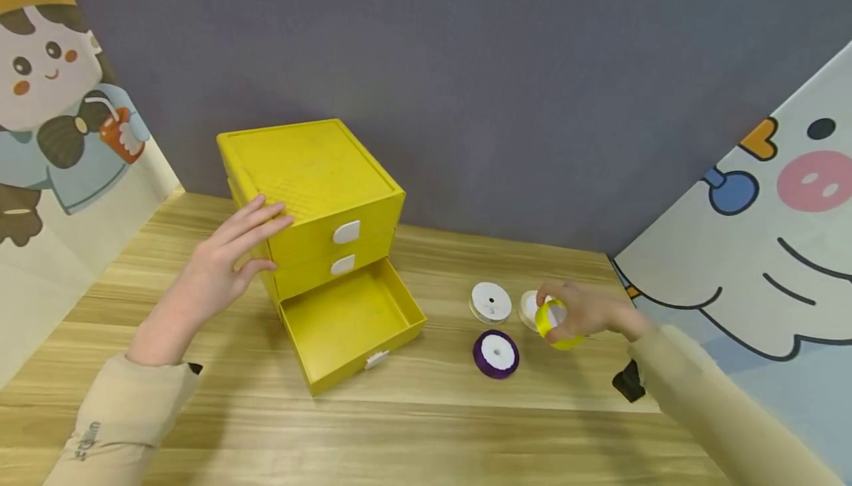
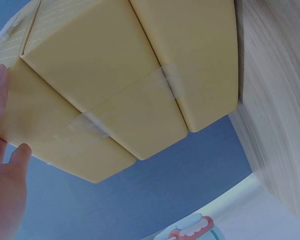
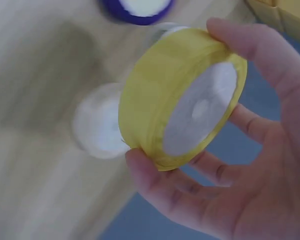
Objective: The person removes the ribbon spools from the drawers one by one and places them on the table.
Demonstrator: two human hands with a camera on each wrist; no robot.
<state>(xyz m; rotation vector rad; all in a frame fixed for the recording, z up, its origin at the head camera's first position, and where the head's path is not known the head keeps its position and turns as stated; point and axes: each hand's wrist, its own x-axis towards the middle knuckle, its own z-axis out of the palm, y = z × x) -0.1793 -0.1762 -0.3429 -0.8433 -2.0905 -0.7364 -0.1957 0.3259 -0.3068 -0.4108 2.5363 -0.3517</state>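
Observation:
My right hand (image 1: 586,310) pinches a roll of yellow ribbon (image 3: 155,95) by its rim, between thumb and fingers, tilted above the table. In the head view this roll overlaps a pale spool (image 1: 528,310) behind it. My left hand (image 1: 222,264) rests with extended fingers on the front left corner of a yellow drawer cabinet (image 1: 313,168). Its bottom drawer (image 1: 353,316) is pulled out and holds nothing; the two upper drawers are closed. The left wrist view shows the cabinet's side (image 2: 105,75) beside the fingers.
A white spool (image 1: 491,302) and a purple ribbon roll (image 1: 496,354) lie between the drawer and my right hand. A grey wall (image 1: 466,101) stands behind the wooden table (image 1: 426,441). Cartoon-printed panels (image 1: 785,249) flank both sides. A dark object (image 1: 629,382) shows by the right sleeve.

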